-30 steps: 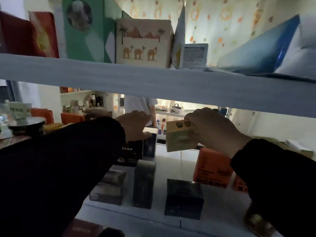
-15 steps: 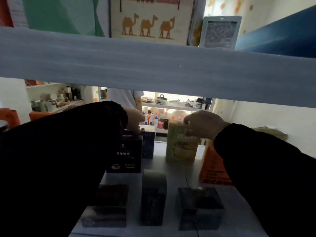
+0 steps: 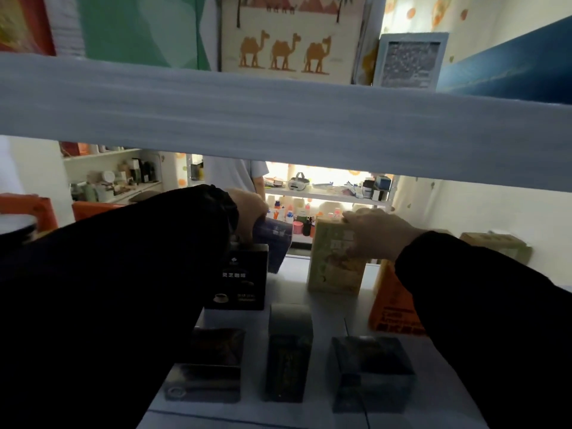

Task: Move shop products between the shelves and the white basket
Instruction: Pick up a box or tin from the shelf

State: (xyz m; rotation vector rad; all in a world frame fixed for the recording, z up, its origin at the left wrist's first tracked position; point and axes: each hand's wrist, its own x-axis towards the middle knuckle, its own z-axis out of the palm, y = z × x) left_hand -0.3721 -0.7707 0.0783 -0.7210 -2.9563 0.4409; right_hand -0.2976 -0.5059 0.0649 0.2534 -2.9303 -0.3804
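Note:
Both my arms reach into the dim lower shelf [image 3: 288,280]. My right hand [image 3: 376,233] grips the top of a tall yellow-green box [image 3: 332,264] that stands upright on the shelf. My left hand [image 3: 247,209] holds a dark blue box [image 3: 275,243], tilted, just behind a black coffee box [image 3: 240,278]. Three dark boxes lie in a row at the shelf's front: left [image 3: 207,363], middle [image 3: 289,351], right [image 3: 371,373]. The white basket is not in view.
An orange box [image 3: 391,301] stands right of the yellow-green box. A thick white shelf board [image 3: 278,125] crosses overhead, carrying a camel-print box [image 3: 288,41], a green box [image 3: 139,26] and a blue box [image 3: 510,63]. A person [image 3: 235,174] stands beyond the shelf.
The yellow-green box came down from the air and now stands upright on the shelf under my right hand. My left hand has tilted the dark blue box up behind the black coffee box.

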